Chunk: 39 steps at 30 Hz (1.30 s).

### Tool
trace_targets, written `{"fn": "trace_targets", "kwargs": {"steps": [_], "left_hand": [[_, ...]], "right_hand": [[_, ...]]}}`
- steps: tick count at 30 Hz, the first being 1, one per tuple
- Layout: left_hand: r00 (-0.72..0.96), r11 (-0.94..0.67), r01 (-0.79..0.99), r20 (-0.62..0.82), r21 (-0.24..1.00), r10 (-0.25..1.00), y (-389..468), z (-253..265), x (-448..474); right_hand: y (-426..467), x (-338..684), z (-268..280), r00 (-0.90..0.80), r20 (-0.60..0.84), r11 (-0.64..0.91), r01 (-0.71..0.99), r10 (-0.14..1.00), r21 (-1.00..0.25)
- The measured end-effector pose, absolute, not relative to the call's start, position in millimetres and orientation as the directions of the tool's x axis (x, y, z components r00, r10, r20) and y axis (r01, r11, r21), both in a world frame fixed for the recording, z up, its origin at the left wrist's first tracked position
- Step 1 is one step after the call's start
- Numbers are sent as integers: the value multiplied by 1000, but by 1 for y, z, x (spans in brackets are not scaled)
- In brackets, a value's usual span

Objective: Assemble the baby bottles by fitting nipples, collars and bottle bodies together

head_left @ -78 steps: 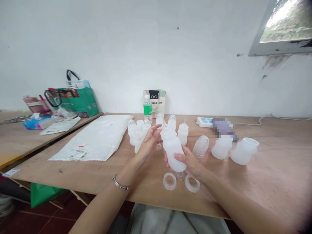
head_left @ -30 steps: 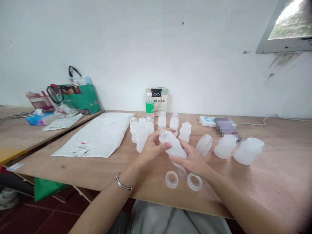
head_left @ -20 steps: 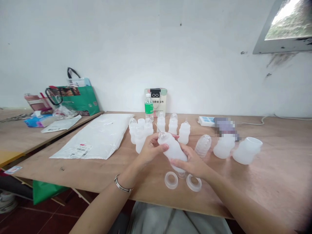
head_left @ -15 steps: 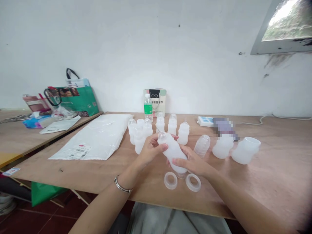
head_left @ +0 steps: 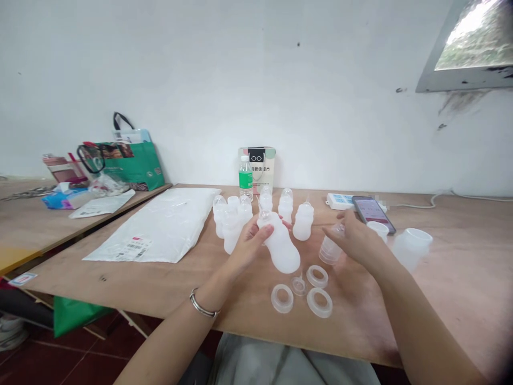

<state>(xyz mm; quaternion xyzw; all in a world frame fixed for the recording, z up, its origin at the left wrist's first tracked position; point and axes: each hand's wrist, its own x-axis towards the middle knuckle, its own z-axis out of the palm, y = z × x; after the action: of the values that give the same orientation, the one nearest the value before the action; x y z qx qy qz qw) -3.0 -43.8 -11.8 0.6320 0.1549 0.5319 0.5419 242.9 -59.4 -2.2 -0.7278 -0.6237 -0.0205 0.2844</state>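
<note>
My left hand is closed around the neck of a frosted white baby bottle, tilted with its base toward me. A clear teat sits at the bottle's upper end. My right hand reaches over a stack of clear domed bottle covers, thumb and fingers about its top dome; the grip is partly hidden. Below the held bottle lie a loose clear teat and screw rings: a left ring, an upper ring and a lower ring.
Several frosted bottles stand behind my left hand. Two open bottles, a nearer one and one partly hidden, stand at right beside a phone and power strip. A white mailer and water bottle are also there.
My right hand has let go of the held bottle and moved right to the clear covers. The upper ring and loose teat now show fully. The left hand keeps its hold.
</note>
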Motion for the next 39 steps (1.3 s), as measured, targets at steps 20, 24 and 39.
{"fn": "trace_targets", "kwargs": {"steps": [20, 24, 39], "left_hand": [[613, -446, -14, 360, 895, 703, -47, -20, -2], [641, -408, -89, 365, 909, 675, -46, -21, 2], [615, -479, -104, 435, 872, 658, -46, -18, 0]], "right_hand": [[-73, 150, -9, -23, 665, 659, 169, 746, -733], [-77, 147, -20, -25, 640, 639, 101, 768, -763], [-76, 145, -30, -58, 641, 644, 99, 765, -759]]}}
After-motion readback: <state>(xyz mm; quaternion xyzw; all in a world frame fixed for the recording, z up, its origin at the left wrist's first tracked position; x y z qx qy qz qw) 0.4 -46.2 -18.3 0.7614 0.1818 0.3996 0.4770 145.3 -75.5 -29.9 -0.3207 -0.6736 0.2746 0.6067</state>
